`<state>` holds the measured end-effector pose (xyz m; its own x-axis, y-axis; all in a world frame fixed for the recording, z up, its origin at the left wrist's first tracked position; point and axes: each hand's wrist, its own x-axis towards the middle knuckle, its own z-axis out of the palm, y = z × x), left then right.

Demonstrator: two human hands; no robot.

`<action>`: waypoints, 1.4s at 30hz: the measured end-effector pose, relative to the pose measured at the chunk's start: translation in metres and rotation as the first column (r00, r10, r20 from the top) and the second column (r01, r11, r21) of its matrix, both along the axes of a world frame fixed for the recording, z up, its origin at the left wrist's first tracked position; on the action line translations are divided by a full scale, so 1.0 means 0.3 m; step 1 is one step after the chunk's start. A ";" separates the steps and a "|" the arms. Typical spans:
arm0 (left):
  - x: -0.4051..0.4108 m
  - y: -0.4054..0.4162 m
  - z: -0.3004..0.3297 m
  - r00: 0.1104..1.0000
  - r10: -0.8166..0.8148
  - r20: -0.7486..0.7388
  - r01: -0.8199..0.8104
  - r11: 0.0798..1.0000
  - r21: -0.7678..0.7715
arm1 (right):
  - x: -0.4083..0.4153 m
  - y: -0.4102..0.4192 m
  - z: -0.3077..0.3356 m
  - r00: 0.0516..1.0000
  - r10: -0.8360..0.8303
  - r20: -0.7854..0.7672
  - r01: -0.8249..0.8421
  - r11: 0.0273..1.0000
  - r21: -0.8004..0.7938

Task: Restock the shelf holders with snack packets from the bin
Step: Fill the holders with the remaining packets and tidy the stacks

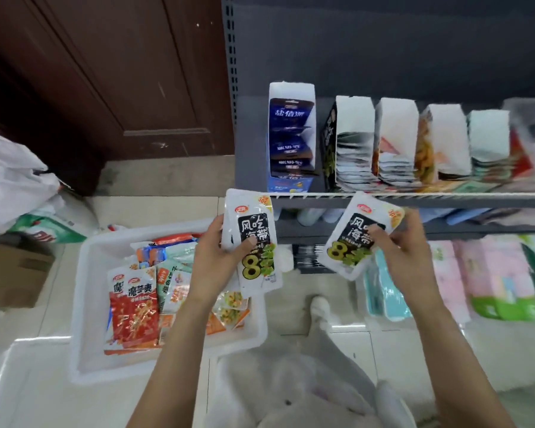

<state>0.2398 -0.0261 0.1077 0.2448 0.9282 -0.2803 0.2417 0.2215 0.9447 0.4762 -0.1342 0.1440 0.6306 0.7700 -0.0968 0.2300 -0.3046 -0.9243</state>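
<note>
The person stands over the white bin point(87, 304) at lower left of the frame, one seaweed packet in each hand. The left hand point(216, 257) grips a packet point(255, 239) upright by its side, thumb across the front, and there may be another tucked behind it. The right hand point(405, 257) pinches a second packet point(357, 239), tilted and raised toward the shelf edge point(414, 196), likely to read which holder it belongs in. The cardboard holders point(355, 140) stand in a row along the upper right, most half full, a blue box point(290, 137) at their left end. More packets point(135, 313) lie in the bin. A plastic bag point(10, 177) and a carton point(10, 273) sit at far left, well clear; only the shelf's front rail lies between hand and holders
</note>
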 end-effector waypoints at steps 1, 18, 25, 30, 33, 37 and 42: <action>0.043 0.004 0.013 1.000 0.022 0.017 -0.022 1.000 -0.008 | 0.054 0.007 0.038 0.998 -0.031 -0.050 0.037 0.993 0.109; 0.630 0.012 0.123 0.855 0.478 0.202 -0.459 0.878 -0.135 | 0.623 0.596 0.079 0.878 0.256 0.405 -0.343 0.926 0.159; 0.654 0.045 0.134 0.811 0.557 0.176 -0.533 0.829 -0.168 | 0.664 0.654 0.089 0.788 0.219 0.576 -0.387 0.903 0.186; 0.664 0.098 0.135 0.848 0.491 0.200 -0.468 0.870 -0.155 | 0.626 0.697 0.003 0.492 0.421 0.762 -0.522 0.843 -0.129; 0.662 0.137 0.139 0.861 0.459 0.220 -0.440 0.888 -0.130 | 0.607 0.674 -0.052 0.341 0.520 0.783 -0.487 0.810 -0.327; 0.671 0.172 0.151 0.864 0.433 0.257 -0.418 0.901 -0.114 | 0.572 0.595 -0.008 0.538 0.516 0.666 -0.567 0.807 -0.167; 0.702 0.200 0.171 0.934 0.250 0.256 -0.248 0.968 -0.041 | 0.469 0.570 0.121 0.741 0.662 0.115 -0.651 0.749 -0.121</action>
<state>0.4505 0.0338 0.1591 0.0711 0.9667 -0.2457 -0.0726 0.2507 0.9653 0.6170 0.0366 0.1803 -0.0182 0.9930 -0.1167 0.5223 -0.0901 -0.8480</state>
